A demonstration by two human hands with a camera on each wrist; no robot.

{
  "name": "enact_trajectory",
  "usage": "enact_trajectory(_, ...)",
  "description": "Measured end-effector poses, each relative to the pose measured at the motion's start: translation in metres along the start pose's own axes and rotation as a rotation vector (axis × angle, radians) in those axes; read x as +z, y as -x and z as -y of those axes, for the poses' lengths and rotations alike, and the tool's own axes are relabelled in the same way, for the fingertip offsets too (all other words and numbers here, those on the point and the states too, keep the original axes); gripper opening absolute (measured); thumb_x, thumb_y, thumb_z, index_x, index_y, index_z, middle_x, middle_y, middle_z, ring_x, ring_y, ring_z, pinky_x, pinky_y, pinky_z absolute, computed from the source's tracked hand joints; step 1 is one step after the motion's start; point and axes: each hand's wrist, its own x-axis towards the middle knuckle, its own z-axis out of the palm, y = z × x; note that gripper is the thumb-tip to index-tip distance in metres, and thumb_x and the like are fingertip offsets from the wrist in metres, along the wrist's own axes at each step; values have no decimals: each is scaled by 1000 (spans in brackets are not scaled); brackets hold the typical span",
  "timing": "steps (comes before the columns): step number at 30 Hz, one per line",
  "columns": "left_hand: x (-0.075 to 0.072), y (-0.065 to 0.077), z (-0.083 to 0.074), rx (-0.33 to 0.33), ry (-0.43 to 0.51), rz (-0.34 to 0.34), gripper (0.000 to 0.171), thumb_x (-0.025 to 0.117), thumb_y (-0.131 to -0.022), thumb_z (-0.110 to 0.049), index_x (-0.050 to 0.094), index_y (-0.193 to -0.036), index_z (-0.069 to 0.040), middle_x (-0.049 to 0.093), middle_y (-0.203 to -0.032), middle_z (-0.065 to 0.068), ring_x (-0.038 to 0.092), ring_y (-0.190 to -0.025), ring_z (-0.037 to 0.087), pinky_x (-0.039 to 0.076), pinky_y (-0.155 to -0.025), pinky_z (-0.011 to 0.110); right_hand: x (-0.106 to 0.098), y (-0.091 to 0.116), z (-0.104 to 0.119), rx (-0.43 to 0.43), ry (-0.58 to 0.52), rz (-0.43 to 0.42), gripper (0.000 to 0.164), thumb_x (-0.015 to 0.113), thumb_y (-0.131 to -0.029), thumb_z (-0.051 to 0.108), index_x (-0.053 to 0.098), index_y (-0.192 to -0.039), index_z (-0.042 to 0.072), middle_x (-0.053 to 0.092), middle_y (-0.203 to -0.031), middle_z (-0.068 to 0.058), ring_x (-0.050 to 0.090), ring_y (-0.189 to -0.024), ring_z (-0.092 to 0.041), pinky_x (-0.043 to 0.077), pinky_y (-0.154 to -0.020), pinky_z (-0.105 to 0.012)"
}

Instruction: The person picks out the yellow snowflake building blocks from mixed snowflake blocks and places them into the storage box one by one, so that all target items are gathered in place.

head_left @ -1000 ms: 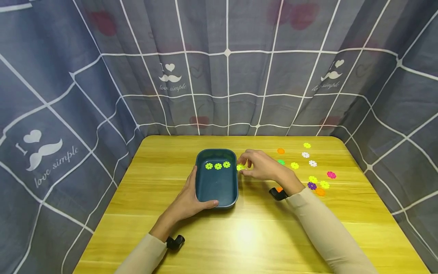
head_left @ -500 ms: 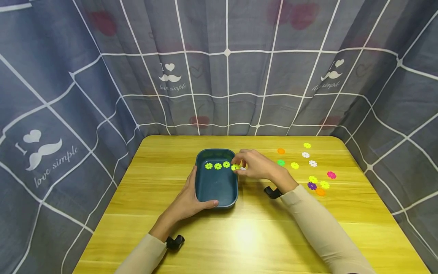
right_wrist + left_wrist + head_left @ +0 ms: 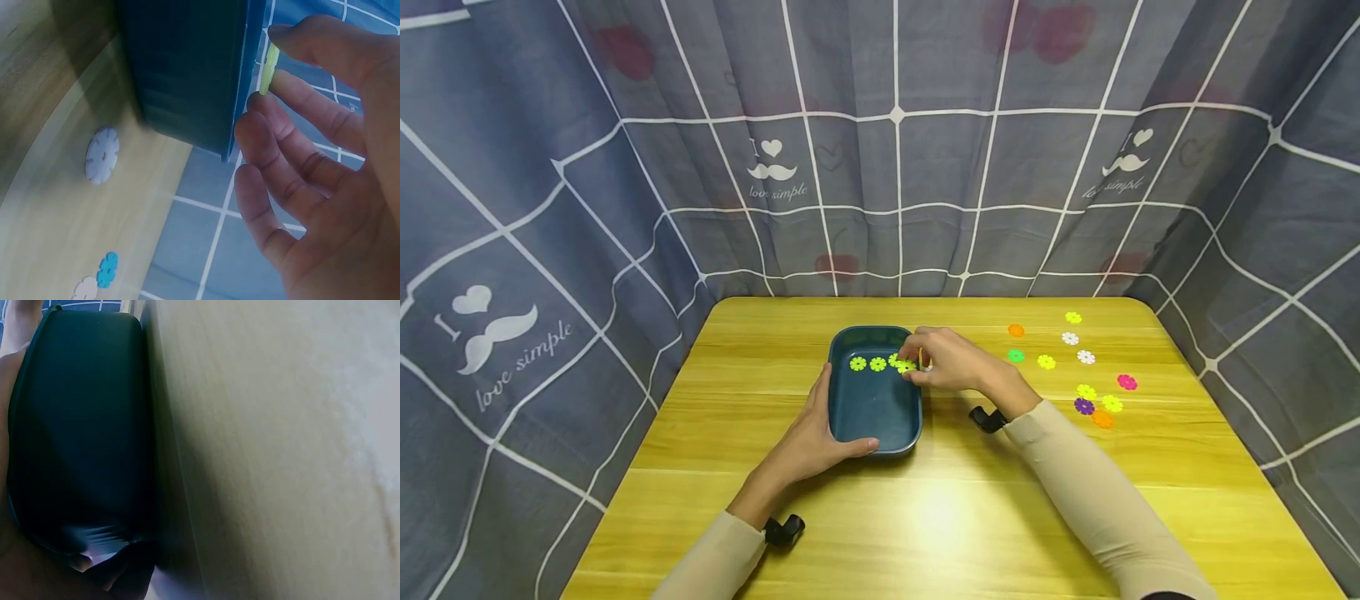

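Your right grip [image 3: 951,358] pinches a thin, notched yellow disc [image 3: 907,367] over the tray [image 3: 874,408]; your left grip [image 3: 808,442] clasps that smooth, round-cornered tray's side and near rim. Best lower the disc lightly, clear of the three matching discs [image 3: 877,364] left of the pinch; such flat pieces probably slide easily.

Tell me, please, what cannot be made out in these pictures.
Head view: part of the third-from-left flower disc in the blue tray, hidden by the held disc.
Left wrist view: the tray's inside, behind its wall.
Right wrist view: the lowest disc's end, cut by the bottom edge.
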Motion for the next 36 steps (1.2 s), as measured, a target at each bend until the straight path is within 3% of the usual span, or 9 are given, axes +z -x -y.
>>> enact_trajectory(19,-1,0,0,2,6,6,154,97,-87,-68,-14,-188,-33,0,-199,10,29,-179,52,40,-134,79,5,-13,3,10,25,2,27,90,-105,28,85,-126,12,80,-122,-5,71,-92,-13,64,-86,-32)
enact_trajectory(30,0,0,1,2,0,5,154,97,-87,-68,-14,-188,-34,0,-199,10,29,-179,52,40,-134,79,5,-10,3,39,34,-3,36,92,-104,27,85,-133,8,81,-121,-8,69,-91,-15,63,-85,-34)
enact_trajectory(36,1,-1,2,-8,-7,3,155,97,-86,-71,-15,-187,-35,1,-199,11,30,-178,52,41,-134,79,4,-6,2,42,12,-4,35,90,-105,26,85,-133,6,81,-123,-15,75,-92,-24,63,-83,-33)
